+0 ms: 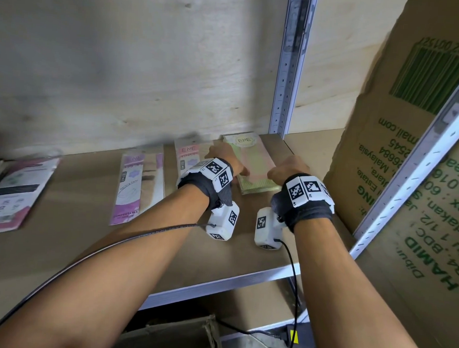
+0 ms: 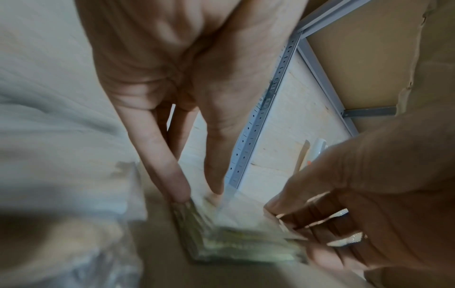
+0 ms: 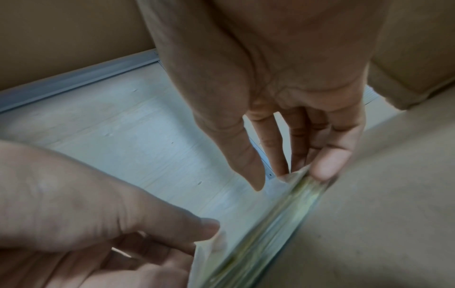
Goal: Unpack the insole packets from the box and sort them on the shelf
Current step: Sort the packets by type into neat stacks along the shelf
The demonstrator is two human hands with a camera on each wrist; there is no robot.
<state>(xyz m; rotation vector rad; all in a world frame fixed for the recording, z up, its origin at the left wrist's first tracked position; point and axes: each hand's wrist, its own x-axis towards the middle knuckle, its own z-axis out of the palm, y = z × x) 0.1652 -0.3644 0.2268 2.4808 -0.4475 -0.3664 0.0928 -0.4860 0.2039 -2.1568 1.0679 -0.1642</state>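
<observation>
both hands on the green insole packet stack (image 1: 253, 164) at the right end of the shelf board (image 1: 164, 256), just beside the steel upright (image 1: 284, 96). left hand (image 1: 224, 160) pinches the stack's left edge, thumb on top, fingers (image 2: 172, 169) down the side. right hand (image 1: 288, 166) pinches the right edge the same way, fingertips (image 3: 327, 163) on the layered edge. looks like squaring up the pile. to do it well: press both long edges inward evenly, keep the stack flat on the board, nudge it parallel to the pink packet (image 1: 188, 155) just beside it. purple packet (image 1: 141, 184) lies further left, a dark packet pile (image 1: 12, 187) well apart. printed cardboard box (image 1: 412, 158) leans at right, near the stack; don't shove into it.
</observation>
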